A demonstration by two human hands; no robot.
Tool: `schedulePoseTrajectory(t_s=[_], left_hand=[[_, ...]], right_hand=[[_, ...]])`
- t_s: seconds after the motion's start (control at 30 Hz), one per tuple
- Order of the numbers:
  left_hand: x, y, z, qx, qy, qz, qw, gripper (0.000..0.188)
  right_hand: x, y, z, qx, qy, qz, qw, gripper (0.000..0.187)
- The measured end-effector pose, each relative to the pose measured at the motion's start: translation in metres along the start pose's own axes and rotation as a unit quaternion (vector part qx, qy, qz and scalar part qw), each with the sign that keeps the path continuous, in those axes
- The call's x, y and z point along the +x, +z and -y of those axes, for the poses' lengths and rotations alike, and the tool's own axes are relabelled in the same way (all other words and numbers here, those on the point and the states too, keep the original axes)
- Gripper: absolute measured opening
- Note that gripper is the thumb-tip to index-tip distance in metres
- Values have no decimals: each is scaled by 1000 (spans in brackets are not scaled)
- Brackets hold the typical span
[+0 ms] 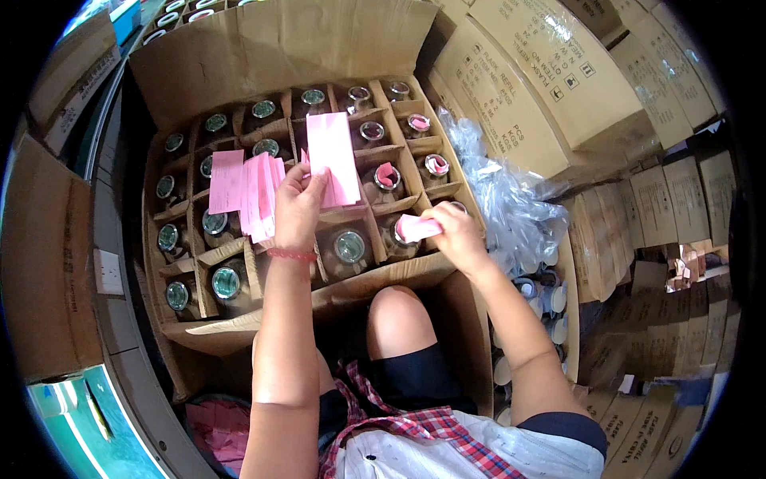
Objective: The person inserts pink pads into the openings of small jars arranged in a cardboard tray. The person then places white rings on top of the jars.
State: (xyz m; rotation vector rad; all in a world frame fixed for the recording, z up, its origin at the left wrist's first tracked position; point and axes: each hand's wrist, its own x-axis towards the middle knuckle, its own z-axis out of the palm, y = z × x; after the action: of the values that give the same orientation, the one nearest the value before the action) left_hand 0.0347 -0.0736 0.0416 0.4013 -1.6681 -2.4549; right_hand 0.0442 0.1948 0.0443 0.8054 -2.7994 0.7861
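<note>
Pink paper was the headline over the divided carton point(279, 56), with both hands busy! Above the carton's middle, the left hand point(297, 209) had a fanned sheaf of pink slips point(263, 191) gripped between thumb and fingers, spreading out on either side. At the carton's near right, the right hand point(456, 235) pinched a bent pink slip point(415, 229) over a bottle's mouth; whether paper met rim, I couldn't tell. Glass bottles point(349, 247) stood in the carton's compartments, several toward its right with pink paper in their mouths. Danger? A loosened left grip could have scattered the sheaf down among the compartments, and too hard a shove might have torn the slip or tipped the bottle. On to the writing: the slips' lines were too small to read, while stacked boxes point(511, 104) right of the carton wore black lettering and handling symbols.
</note>
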Motion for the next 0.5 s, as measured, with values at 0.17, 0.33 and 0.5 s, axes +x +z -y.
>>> schedulePoseTrajectory(t_s=[0.17,0.33,0.5], left_hand=[[6,-10,4,-39,11,-12,999,18],[12,-30,-6,-75,69,-85,991,15],[13,-44,-11,-89,88,-81,989,15]], right_hand=[[-7,33,-7,-38,-13,20,999,14],[-5,34,-3,-113,-80,14,990,14],[-21,32,3,-174,-112,12,978,38]])
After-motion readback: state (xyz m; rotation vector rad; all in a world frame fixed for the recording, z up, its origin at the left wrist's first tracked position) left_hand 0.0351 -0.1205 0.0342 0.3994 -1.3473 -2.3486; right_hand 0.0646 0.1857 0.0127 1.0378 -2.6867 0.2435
